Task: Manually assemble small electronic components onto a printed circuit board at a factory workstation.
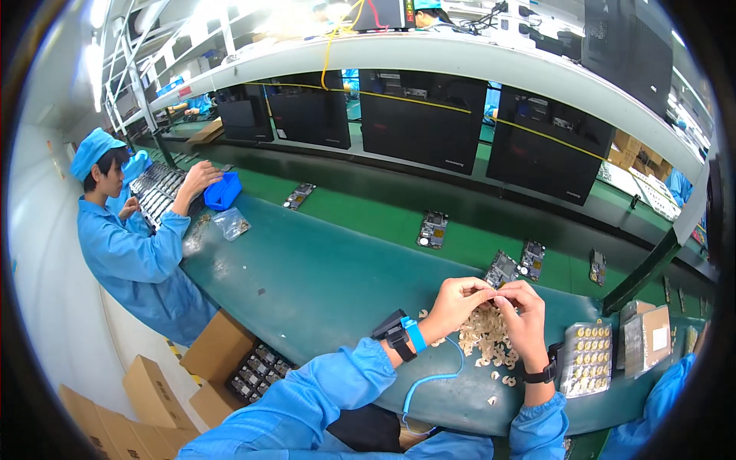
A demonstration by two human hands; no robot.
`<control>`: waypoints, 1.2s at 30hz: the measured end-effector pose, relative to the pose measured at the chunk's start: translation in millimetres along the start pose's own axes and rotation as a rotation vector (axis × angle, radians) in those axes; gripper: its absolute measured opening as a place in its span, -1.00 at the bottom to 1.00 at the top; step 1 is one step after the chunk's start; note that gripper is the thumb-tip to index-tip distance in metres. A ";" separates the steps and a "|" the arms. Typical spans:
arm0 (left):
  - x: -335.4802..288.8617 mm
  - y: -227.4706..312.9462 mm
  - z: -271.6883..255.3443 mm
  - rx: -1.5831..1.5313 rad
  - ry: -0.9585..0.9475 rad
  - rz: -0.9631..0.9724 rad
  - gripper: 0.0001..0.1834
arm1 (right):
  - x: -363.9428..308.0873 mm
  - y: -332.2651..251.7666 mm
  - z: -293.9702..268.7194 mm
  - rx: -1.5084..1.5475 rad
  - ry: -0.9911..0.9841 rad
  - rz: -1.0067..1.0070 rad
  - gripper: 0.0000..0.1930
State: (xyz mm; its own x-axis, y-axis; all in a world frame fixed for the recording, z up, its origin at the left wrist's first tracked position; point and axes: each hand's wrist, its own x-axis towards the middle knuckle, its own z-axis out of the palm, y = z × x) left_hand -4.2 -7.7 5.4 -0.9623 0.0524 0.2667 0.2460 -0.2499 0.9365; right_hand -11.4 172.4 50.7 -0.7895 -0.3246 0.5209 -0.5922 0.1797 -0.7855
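Above a pile of small cream-coloured curved pieces (pixel 487 337), my left hand (pixel 458 305) and my right hand (pixel 526 316) meet fingertip to fingertip. Both are closed in a pinch; whatever lies between the fingers is too small or hidden to name. Just beyond the fingertips, a dark circuit board (pixel 501 267) lies near the bench's far edge. Several loose cream pieces are scattered round the pile. A blue wrist strap (pixel 415 336) circles my left wrist, and its blue cord (pixel 426 379) loops down over the green bench (pixel 337 287).
Right of my right hand lies a clear tray of round gold-coloured parts (pixel 587 357), beside packed brown boxes (pixel 646 340). Circuit boards, one of them here (pixel 433 229), lie along the green conveyor (pixel 376 211). At left, a co-worker (pixel 130 238) reaches toward a blue bin (pixel 223 191). Cardboard boxes (pixel 157 391) stand below.
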 end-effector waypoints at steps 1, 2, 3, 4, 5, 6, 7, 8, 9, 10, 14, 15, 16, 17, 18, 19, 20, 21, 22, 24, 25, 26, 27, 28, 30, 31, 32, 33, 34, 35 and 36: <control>-0.3 -0.2 -0.3 0.000 0.002 0.003 -0.81 | -0.2 -0.3 -0.1 0.000 -0.002 -0.003 -0.91; -1.3 -1.2 -1.0 0.005 -0.004 -0.001 -0.81 | -0.5 -1.1 -0.2 0.018 -0.009 0.006 -0.91; -1.6 0.2 -2.0 0.013 -0.009 -0.005 -0.81 | 0.0 -0.3 0.2 0.039 -0.015 0.014 -0.92; -1.7 1.1 -3.0 0.015 -0.008 -0.004 -0.81 | 0.7 0.5 -0.2 0.042 -0.015 0.013 -0.92; -1.6 1.6 -4.2 0.005 -0.019 -0.006 -0.81 | 1.7 1.6 -1.0 0.026 -0.028 0.003 -0.92; -3.2 2.4 -2.9 -0.011 -0.036 -0.014 -0.81 | -0.6 1.0 -2.4 0.004 -0.037 0.000 -0.92; -2.5 2.9 -1.0 -0.014 -0.042 -0.022 -0.81 | 0.0 -1.9 -4.0 0.003 -0.031 -0.005 -0.93; -0.2 3.5 0.8 0.007 -0.049 -0.009 -0.81 | 1.3 -3.3 -7.7 0.000 -0.026 0.004 -0.93; 1.1 5.1 0.5 0.033 -0.052 0.005 -0.81 | 3.7 -4.0 -9.4 -0.011 -0.038 -0.006 -0.93; 1.3 7.7 0.5 0.034 -0.054 -0.002 -0.81 | 5.3 -4.2 -10.6 -0.022 -0.050 -0.016 -0.94; -1.9 4.7 -0.9 0.082 -0.071 0.028 -0.78 | 3.9 -0.7 -4.0 -0.074 -0.004 -0.036 -0.94; -2.3 1.8 2.2 0.087 -0.069 0.011 -0.75 | 2.6 -2.6 -2.5 -0.093 0.023 -0.008 -0.93; -2.6 -1.5 4.6 0.091 -0.067 -0.006 -0.73 | 2.1 -1.1 -2.2 -0.096 0.022 -0.011 -0.93; -1.9 -7.0 4.4 0.146 -0.080 0.032 -0.70 | 2.3 2.0 -1.0 -0.123 0.044 -0.040 -0.93; -2.4 -3.7 5.6 0.144 -0.080 0.033 -0.70 | 1.7 3.9 -0.9 -0.149 0.067 -0.067 -0.92; -3.8 -0.5 6.0 0.229 -0.109 0.052 -0.70 | 0.8 2.9 -0.5 -0.151 0.067 -0.066 -0.92; -5.4 2.6 6.8 0.313 -0.139 0.070 -0.70 | -0.3 1.0 1.2 -0.162 0.067 -0.059 -0.91; -8.4 6.3 6.9 0.342 -0.132 0.082 -0.69 | -1.5 0.4 3.7 -0.167 0.065 -0.054 -0.91; -8.2 5.9 6.0 0.345 -0.131 0.079 -0.69 | -1.6 0.2 4.5 -0.164 0.065 -0.052 -0.91; -8.6 8.7 5.4 0.286 -0.113 0.082 -0.69 | -1.3 -1.8 4.8 -0.168 0.063 -0.078 -0.90; -9.8 13.8 4.6 0.440 -0.107 0.127 -0.71 | -1.5 -3.3 4.8 -0.160 0.077 -0.110 -0.90; -12.6 16.1 7.5 0.443 -0.111 0.118 -0.71 | -3.0 -5.7 4.0 -0.155 0.080 -0.101 -0.90; -10.4 15.4 9.7 0.368 -0.091 0.104 -0.72 | -0.6 -6.7 2.2 -0.155 0.089 -0.093 -0.91; -9.0 12.2 11.7 0.293 -0.073 0.090 -0.72 | -0.9 -6.0 0.8 -0.157 0.098 -0.083 -0.91; -6.9 3.7 13.0 0.217 -0.082 0.041 -0.75 | -4.0 -0.5 -2.0 -0.171 0.110 -0.049 -0.91; -3.6 1.9 10.8 0.244 -0.053 0.083 -0.77 | -1.0 2.8 -2.4 -0.154 0.102 -0.078 -0.92; -9.4 -0.5 9.2 0.265 -0.018 0.100 -0.78 | -5.3 4.6 -0.9 -0.132 0.084 -0.084 -0.92; -7.5 -1.1 -0.5 0.284 0.005 0.127 -0.81 | 0.0 2.7 6.1 -0.113 0.087 -0.064 -0.93; -9.6 6.4 -1.2 0.234 0.033 0.101 -0.81 | 2.4 0.8 9.1 -0.057 0.069 -0.026 -0.93; -6.7 8.3 0.3 0.254 0.026 0.103 -0.81 | 3.5 2.0 6.6 -0.060 0.082 -0.046 -0.92; -3.3 5.7 5.0 0.188 0.013 0.094 -0.81 | 3.1 4.1 1.6 -0.048 0.093 -0.063 -0.92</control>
State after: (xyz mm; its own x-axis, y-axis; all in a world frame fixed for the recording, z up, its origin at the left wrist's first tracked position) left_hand 1.0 -4.5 11.0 -0.9352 0.0249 0.3533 0.3510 -0.0682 0.9339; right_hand -15.9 170.6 48.6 -0.7607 -0.2495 0.5992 -0.6464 0.2069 -0.7344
